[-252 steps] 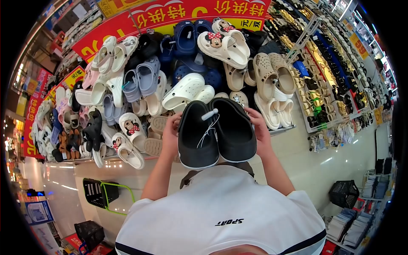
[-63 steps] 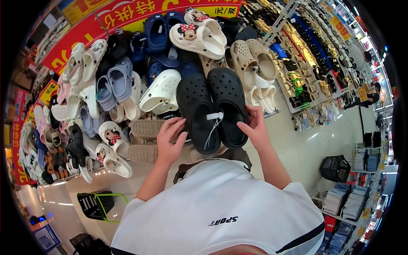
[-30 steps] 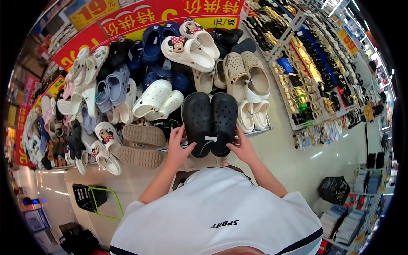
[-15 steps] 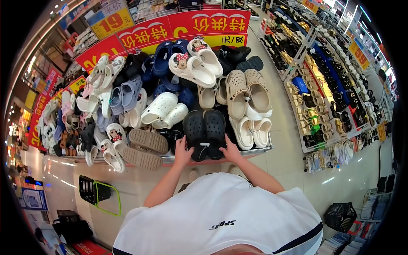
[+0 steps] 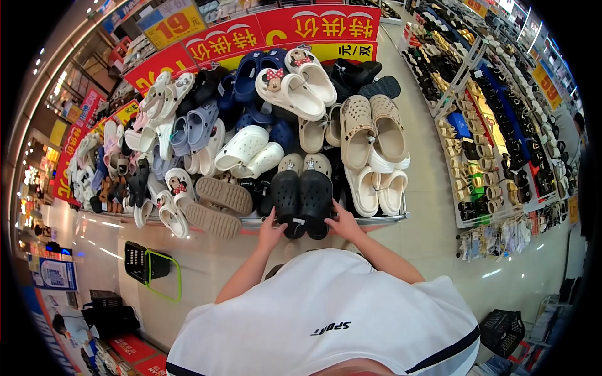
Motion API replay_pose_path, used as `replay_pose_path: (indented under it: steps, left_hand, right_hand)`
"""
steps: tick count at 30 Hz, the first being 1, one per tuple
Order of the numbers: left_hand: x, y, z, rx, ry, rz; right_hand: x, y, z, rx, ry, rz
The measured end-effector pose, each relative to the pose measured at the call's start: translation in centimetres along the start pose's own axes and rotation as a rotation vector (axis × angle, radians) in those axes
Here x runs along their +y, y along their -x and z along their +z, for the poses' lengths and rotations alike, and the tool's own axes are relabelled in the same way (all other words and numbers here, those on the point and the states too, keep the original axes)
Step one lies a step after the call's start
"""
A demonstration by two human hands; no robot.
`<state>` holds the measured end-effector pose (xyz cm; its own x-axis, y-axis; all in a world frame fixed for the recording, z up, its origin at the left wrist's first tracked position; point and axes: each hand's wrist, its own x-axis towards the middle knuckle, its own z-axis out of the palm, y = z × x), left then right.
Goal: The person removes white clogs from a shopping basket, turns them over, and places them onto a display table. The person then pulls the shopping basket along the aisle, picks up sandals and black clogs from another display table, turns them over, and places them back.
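A pair of black clogs [image 5: 301,195], tagged together near the heels, is at the front edge of the shoe display. My left hand [image 5: 271,227] grips the left clog's outer side, thumb toward the heel. My right hand [image 5: 342,220] grips the right clog's side in the same way. Just beyond their toes show beige clogs with small charms [image 5: 303,164]. White clogs [image 5: 249,152] lie to the left, and tan soles [image 5: 221,207] face up nearer the edge. To the right are large beige clogs [image 5: 374,131] and white clogs [image 5: 376,189].
Red and yellow price signs [image 5: 282,31] stand behind the heap. A sandal rack [image 5: 495,138] is on the right. A black basket with a green handle [image 5: 148,263] is on the floor at left, another basket [image 5: 501,332] at lower right. A person [image 5: 75,329] is at lower left.
The black clogs have gone from near my body down and forward to the display edge, both hands still on them. The view has shifted, and beige charm clogs now show beyond their toes.
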<state>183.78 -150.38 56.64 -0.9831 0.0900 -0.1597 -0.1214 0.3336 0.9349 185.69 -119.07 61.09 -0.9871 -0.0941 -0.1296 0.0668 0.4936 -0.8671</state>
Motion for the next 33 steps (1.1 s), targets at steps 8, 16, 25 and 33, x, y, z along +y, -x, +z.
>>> replay_pose_path:
  steps: [8, 16, 25, 33]
  left_hand:
    - [8.3, -0.9, -1.6, 0.059, -0.011, 0.155]
    - [10.8, -8.4, -2.1, 0.042, -0.119, 0.264]
    - [2.7, -2.7, -4.0, 0.175, -0.123, 0.139]
    - [-12.6, 13.9, -7.1, -0.092, -0.613, -0.512]
  right_hand:
    - [-4.0, -0.3, -2.2, 0.163, -0.021, -0.111]
    - [-2.3, -8.1, -2.3, 0.291, 0.107, -0.173]
    - [0.5, -3.8, -1.0, 0.380, -0.174, -0.077]
    - [4.0, 6.5, 0.2, 0.209, -0.255, -0.001]
